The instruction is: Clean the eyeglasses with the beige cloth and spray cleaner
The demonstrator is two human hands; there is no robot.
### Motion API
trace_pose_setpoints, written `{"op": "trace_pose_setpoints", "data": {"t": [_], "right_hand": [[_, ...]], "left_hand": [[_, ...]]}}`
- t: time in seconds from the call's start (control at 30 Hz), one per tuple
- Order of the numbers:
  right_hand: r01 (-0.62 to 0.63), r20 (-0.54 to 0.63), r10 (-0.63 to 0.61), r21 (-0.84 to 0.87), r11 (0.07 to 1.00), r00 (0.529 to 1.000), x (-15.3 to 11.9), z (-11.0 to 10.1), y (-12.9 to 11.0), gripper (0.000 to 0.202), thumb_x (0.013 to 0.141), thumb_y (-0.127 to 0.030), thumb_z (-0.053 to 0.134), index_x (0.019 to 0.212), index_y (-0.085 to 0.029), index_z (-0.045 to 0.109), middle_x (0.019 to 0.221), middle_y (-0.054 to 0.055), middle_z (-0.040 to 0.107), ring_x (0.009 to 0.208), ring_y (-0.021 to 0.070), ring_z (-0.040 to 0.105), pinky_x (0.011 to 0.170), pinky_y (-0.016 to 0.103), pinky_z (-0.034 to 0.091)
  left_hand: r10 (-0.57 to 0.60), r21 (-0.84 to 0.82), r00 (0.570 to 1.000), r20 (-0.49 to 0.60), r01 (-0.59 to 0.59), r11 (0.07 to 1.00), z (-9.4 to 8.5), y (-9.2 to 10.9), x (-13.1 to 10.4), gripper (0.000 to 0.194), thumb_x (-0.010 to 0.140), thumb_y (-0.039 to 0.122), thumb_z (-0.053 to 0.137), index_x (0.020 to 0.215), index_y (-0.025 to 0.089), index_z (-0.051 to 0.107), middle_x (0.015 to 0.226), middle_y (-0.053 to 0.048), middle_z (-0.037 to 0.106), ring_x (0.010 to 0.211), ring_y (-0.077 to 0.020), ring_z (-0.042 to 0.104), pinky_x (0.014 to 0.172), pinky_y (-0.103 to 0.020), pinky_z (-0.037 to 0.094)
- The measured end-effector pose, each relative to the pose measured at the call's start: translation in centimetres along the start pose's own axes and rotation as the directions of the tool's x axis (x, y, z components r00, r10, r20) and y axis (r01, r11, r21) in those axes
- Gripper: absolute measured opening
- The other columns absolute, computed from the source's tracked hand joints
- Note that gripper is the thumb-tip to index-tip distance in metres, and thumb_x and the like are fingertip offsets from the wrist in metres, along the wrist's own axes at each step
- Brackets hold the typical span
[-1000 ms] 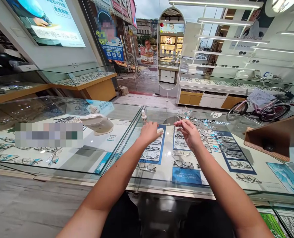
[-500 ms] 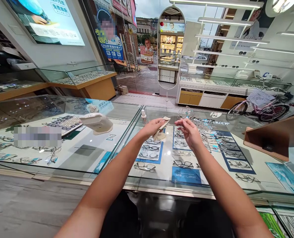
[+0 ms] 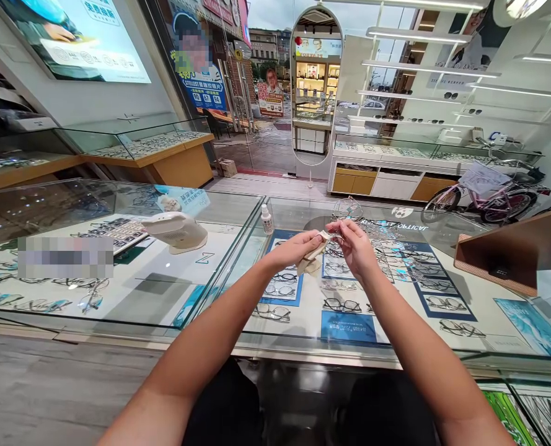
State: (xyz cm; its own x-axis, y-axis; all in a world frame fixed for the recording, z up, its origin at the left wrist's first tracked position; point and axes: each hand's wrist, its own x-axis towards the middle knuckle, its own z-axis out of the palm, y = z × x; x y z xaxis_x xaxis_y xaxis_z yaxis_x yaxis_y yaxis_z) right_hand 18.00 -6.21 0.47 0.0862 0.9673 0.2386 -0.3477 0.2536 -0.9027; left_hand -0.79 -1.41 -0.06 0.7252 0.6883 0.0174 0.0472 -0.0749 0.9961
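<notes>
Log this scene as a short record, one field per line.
Left hand: gripping a crumpled beige cloth
Right hand: raised close to the cloth; anything held is too small to tell
Work surface: glass display case
Under the glass: rows of eyeglasses
Beyond the left hand: small white bottle, upright
Background: oval mirror; pink bicycle at picture right
</notes>
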Motion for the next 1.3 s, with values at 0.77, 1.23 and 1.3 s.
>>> {"op": "trace_pose_setpoints", "data": {"t": [0.77,1.23,1.3], "right_hand": [[-0.005,-0.038,0.008,0.072,0.997,0.999,-0.4,0.9,-0.2,0.03,0.07,-0.052,0.092,0.08,-0.027,0.08,0.089,0.002,0.078,0.086,0.0174,0.066,0.079,0.028,0.052],[-0.07,-0.035,0.075,0.126,0.99,0.997,-0.7,1.2,-0.5,0.033,0.069,-0.052,0.094,0.083,-0.026,0.078,0.092,0.001,0.077,0.071,0.0148,0.06,0.06,0.026,0.05],[-0.065,-0.033,0.07,0.128,0.99,0.997,-0.7,1.2,-0.6,0.033,0.069,-0.052,0.094,0.082,-0.026,0.078,0.092,0.001,0.077,0.07,0.0143,0.06,0.059,0.026,0.049]], "left_hand": [[0.094,0.103,0.956,-0.278,-0.068,0.992,1.6,0.5,0.2,0.048,0.083,0.062,0.076,0.098,0.02,0.056,0.092,0.0,0.058,0.082,-0.0149,0.053,0.073,-0.027,0.041],[-0.074,0.171,0.987,-0.14,0.097,0.98,1.2,1.4,-0.5,0.063,0.089,0.076,0.06,0.095,0.016,0.077,0.102,-0.009,0.078,0.101,-0.0254,0.07,0.089,-0.036,0.047],[-0.078,0.122,0.993,-0.092,0.089,0.989,1.3,1.1,-0.4,0.062,0.092,0.074,0.058,0.1,0.016,0.078,0.107,-0.01,0.079,0.105,-0.0254,0.069,0.095,-0.038,0.047]]}}
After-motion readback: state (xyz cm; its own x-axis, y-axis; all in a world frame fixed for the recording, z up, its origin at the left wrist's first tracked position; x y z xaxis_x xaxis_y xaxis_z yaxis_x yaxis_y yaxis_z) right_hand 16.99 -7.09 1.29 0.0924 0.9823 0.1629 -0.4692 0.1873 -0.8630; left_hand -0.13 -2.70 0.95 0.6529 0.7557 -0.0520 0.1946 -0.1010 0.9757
